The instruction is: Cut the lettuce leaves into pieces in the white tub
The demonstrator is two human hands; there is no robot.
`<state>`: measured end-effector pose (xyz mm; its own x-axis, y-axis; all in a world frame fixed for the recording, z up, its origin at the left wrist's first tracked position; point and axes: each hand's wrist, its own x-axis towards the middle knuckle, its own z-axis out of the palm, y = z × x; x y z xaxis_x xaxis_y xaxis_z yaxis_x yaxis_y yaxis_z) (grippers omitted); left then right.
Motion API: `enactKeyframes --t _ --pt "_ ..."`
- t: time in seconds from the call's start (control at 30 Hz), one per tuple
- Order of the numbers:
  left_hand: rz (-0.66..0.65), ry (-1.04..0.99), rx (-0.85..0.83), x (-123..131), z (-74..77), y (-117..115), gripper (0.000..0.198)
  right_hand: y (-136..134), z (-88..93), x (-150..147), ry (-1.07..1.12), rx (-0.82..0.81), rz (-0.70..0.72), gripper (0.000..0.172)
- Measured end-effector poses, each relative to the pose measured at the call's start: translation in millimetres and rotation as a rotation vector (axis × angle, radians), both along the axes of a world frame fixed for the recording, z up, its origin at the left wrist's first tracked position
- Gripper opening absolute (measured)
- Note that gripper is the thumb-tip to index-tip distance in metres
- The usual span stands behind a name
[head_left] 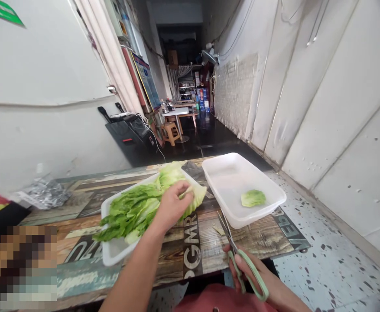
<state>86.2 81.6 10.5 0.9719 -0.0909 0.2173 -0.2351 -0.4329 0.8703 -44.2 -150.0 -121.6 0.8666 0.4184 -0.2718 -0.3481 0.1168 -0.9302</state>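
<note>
Green leafy lettuce [134, 208] fills a white tray [110, 259] on the table. My left hand [173, 203] is at the tray's right end, its fingers curled on a pale lettuce leaf [199, 196]; the fingertips are partly hidden. Scissors with pale green handles [251, 273] are held in my right hand [238, 264] near the table's front edge. Their blades [227, 229] point away from me, slightly apart, with nothing between them. In the white plastic bin [222, 184] on the right lies one small piece of lettuce leaf [253, 198].
The wood-patterned table [206, 255] bears a small pale scrap [219, 229] near the scissors. A clear bag of silvery packets [48, 190] sits at the left. Beyond are a black case [128, 134], a stool [170, 132] and a white table [180, 111]. A wall [349, 143] runs along the right.
</note>
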Motion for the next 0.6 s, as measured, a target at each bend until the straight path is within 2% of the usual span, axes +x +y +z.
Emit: enactKeyframes --t 0.13,0.27,0.33,0.43,0.6 --pt "-0.068 0.315 -0.158 -15 -41.4 -16 0.046 -4 17.4 0 -0.034 -0.151 0.027 0.081" --pt "-0.081 0.497 -0.215 -19 -72.1 -11 0.058 -5 30.2 -1 -0.09 -0.29 0.071 0.089" --pt "-0.079 0.541 -0.211 -19 -78.5 -7 0.06 -6 33.0 -1 -0.16 -0.336 0.079 0.081" --pt "-0.092 0.592 -0.188 -21 -80.3 -4 0.062 -6 34.5 1 -0.247 -0.353 0.115 0.065" --pt "-0.181 0.661 -0.143 -24 -77.0 -6 0.049 -1 34.7 4 -0.283 -0.403 0.129 0.054"
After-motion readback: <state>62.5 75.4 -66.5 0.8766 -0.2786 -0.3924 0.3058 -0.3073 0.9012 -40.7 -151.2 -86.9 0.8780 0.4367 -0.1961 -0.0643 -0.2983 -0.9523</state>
